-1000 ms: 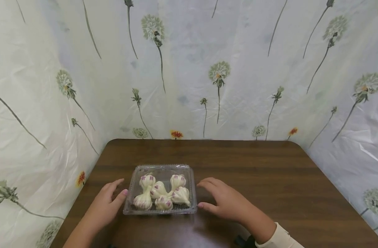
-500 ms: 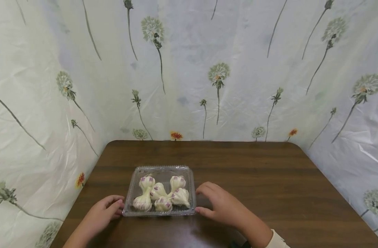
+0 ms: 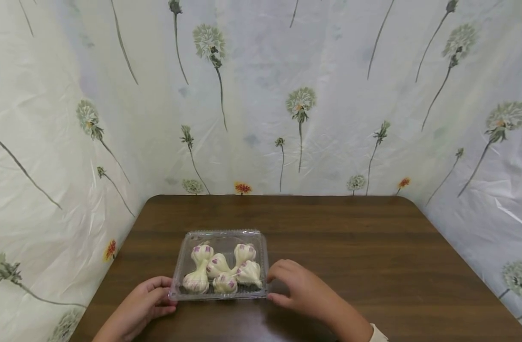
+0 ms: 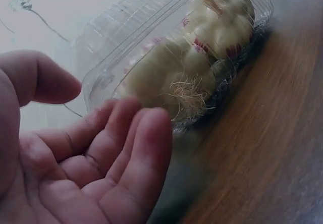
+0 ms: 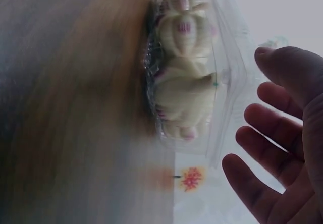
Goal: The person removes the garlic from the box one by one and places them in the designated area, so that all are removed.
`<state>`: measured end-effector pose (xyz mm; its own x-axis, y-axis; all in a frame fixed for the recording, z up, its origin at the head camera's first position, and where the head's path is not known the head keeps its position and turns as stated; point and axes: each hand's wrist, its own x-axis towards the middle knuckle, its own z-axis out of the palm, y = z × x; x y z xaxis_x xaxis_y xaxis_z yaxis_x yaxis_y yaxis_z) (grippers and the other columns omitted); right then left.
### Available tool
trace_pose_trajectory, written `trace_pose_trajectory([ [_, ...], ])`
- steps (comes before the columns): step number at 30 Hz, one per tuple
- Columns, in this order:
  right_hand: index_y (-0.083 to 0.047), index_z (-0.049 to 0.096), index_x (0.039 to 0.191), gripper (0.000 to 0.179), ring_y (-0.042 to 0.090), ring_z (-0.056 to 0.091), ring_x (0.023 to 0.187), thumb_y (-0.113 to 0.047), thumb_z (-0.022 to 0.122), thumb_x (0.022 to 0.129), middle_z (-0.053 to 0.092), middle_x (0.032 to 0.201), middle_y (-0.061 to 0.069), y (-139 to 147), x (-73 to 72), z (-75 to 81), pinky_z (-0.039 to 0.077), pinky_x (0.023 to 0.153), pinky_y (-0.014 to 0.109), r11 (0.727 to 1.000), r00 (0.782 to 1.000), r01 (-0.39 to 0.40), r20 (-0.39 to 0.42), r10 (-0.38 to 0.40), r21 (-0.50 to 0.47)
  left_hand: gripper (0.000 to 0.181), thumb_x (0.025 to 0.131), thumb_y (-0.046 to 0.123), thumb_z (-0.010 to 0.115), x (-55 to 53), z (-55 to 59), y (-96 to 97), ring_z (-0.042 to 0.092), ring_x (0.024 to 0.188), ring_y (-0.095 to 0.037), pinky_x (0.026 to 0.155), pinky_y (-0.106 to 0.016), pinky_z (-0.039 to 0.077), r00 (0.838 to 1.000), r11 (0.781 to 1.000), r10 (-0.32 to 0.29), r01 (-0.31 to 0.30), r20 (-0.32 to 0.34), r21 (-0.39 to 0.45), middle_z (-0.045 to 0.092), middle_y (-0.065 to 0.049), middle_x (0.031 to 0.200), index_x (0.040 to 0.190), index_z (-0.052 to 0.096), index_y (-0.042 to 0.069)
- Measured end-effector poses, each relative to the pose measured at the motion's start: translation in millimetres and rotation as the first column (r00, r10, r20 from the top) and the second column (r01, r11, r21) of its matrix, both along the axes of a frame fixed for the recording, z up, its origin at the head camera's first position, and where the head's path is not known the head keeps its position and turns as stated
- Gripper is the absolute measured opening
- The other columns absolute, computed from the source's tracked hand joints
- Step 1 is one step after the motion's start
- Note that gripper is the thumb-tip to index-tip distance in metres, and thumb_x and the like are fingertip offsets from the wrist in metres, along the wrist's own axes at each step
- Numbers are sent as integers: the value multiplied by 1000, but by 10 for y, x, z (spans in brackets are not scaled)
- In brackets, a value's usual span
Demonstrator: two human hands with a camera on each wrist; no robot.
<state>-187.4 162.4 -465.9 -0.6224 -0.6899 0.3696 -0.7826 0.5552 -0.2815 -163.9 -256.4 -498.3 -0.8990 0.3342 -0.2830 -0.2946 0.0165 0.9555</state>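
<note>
Cloth (image 3: 248, 61) is the biggest item: pale, shiny, creased in places, hanging along the far, left and right sides. Print is long-stemmed dandelions plus a few orange flowers (image 3: 242, 188) low down.

Surface (image 3: 342, 242) next: dark brown wood grain, rounded far corners, far edge right up against the cloth.

Box (image 3: 222, 234) sits on the surface, near side, left of middle. Clear plastic, ribbed rim, longer side running left-right. It's between the two hands.

Right hand (image 3: 301, 289) is at the box's right side, near end. Fingers lightly bent, thumb held apart from them, thumb nearer than the fingers. Fingertips look right at the box edge in the head view; can't tell if they touch.

Left hand (image 3: 139, 306) is at the near left corner of the box. Fingers loosely bent, thumb well away from them in the left wrist view. Fingertips reach the corner; contact unclear.

Garlic (image 3: 218, 265) in the box: six bulbs, white with purple patches, clustered, some stems crossing. Left wrist view shows a root tuft (image 4: 189, 95) on one bulb.

Cream sleeve (image 3: 378, 334) just shows at the right wrist.
</note>
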Motion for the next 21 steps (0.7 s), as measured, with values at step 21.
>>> trace_pose_trajectory([
  [21,-23,75,95,19,6,63,101,-17,89,84,68,103,-14,-77,28,-110,55,88,19,995,979,-81,-191,69,-53,21,108,3,43,-1,-158,-130,68,94,-11,87,-30,62,967,944,-253,251,-20,216,66,0,103,109,62,12],
])
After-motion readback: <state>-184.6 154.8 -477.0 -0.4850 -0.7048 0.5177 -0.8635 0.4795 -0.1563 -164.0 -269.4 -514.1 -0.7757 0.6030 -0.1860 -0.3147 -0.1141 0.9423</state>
